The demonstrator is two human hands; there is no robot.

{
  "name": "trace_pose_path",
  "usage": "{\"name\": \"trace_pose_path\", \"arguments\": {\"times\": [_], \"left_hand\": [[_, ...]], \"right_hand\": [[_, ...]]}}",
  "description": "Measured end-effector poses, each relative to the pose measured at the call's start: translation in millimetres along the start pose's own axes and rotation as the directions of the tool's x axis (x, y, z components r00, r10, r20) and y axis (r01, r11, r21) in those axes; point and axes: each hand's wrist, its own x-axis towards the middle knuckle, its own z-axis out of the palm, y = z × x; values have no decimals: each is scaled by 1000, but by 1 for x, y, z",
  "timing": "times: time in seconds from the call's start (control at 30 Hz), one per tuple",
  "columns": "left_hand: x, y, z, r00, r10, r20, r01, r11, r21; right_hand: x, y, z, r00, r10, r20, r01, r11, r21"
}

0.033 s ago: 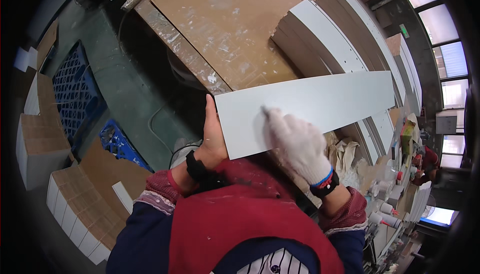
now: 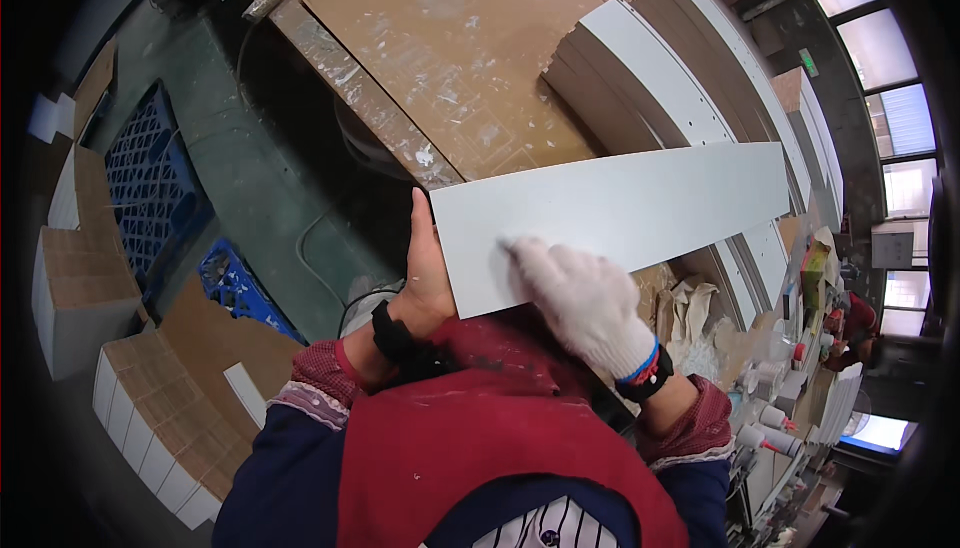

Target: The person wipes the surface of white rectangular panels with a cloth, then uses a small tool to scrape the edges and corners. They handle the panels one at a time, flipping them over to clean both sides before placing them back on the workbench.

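A long white panel [image 2: 610,203] lies crosswise in front of me, its right end over the stacked boards. My left hand [image 2: 425,273], bare with a black wrist strap, grips the panel's left end; the thumb points up along that edge and the other fingers are mostly hidden. My right hand [image 2: 580,298], in a white knitted glove, rests on the panel's face near the left end, fingers bent together. A small dark spot shows at its fingertips; whether it is a held thing or a shadow I cannot make out.
A cardboard-covered, paint-spotted table [image 2: 450,58] stands ahead. White-faced boards [image 2: 640,58] are stacked on its right. Blue plastic pallets [image 2: 150,188] and more stacked boards [image 2: 160,408] lie on the left. Bottles [image 2: 770,428] and crumpled paper [image 2: 690,303] crowd the right side.
My right hand has slid a little left and toward me over the panel. The left hand and the panel stay in place.
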Motion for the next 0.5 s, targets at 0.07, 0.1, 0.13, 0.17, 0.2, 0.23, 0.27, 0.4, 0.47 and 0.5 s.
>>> {"name": "trace_pose_path", "arguments": {"times": [0.07,0.1,0.13,0.17,0.2,0.23,0.27,0.4,0.47,0.5], "left_hand": [[-2,1,3,998,11,55,-10,1000,-22],[-2,2,-1,999,45,26,-46,999,2],[-3,3,-2,998,46,49,-46,999,0],[-4,4,-4,996,47,73,-47,999,-3],[-3,4,-3,994,41,103,-41,999,-2],[-2,3,-2,990,37,136,-36,999,-7],[-3,0,-1,985,32,170,-31,999,-12],[-6,0,3,992,-41,121,40,999,14],[-9,0,2,989,-17,145,8,998,65],[-9,-1,2,987,-12,158,-2,996,90]], "right_hand": [[-4,-5,-7,983,-156,97,144,982,124],[-4,-3,-16,992,-86,91,72,987,145],[-6,3,-25,996,-7,89,-8,986,165],[-8,14,-22,994,81,-76,-78,996,42],[-3,24,-25,965,189,-183,-181,982,59],[-1,31,-25,963,190,-191,-201,979,-41],[-1,31,-23,969,176,-171,-196,975,-108],[-2,19,-14,993,114,7,-112,982,-151],[3,17,-24,990,87,112,-87,996,-3],[1,18,-20,997,-57,56,50,993,110]]}}
